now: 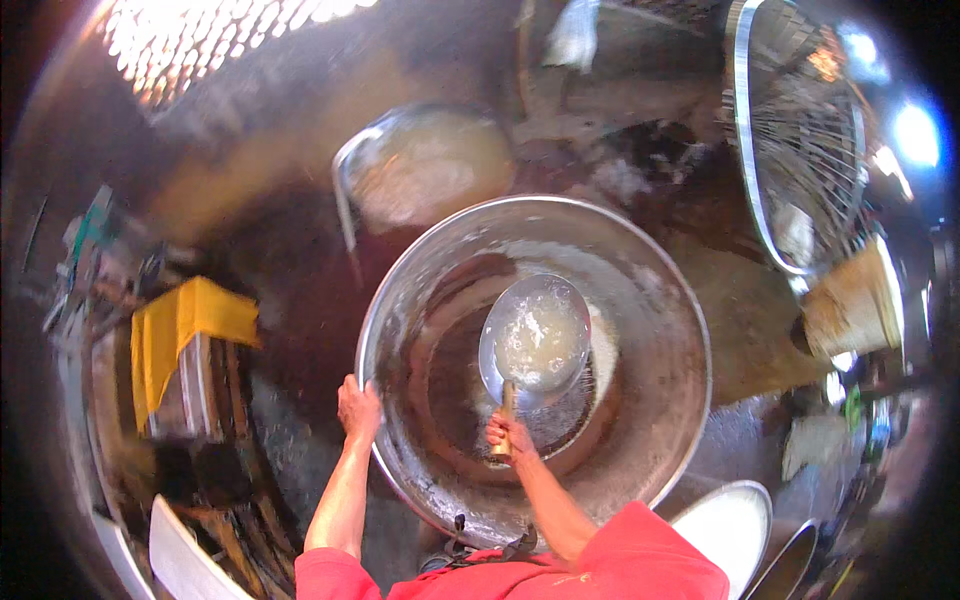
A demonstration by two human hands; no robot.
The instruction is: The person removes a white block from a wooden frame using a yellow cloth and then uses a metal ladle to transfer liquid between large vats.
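At the lower edge of the frame, we see the red sleeves (640, 560) of the person. At lower centre, the right hand (512, 436) has its fingers wrapped around the wooden handle (508, 396) of a metal scoop (492, 372). The scoop is at the centre of the frame, open side up, within the mouth of a large round pot (645, 290); we judge that this attitude retains the cloudy liquid (545, 345) in it. We cannot tell whether the scoop touches the pot's bottom.

The left hand (360, 408) is at the pot's left rim, fingers curled on the edge, probably to steady it.

At left, we note a yellow sheet (222, 308) draped over a stack, perhaps as a cover. Beyond the pot, at upper centre, a basin (346, 165) contains cloudy liquid. A ribbed basket (745, 130) stands at upper right, above a pale bucket (850, 305).
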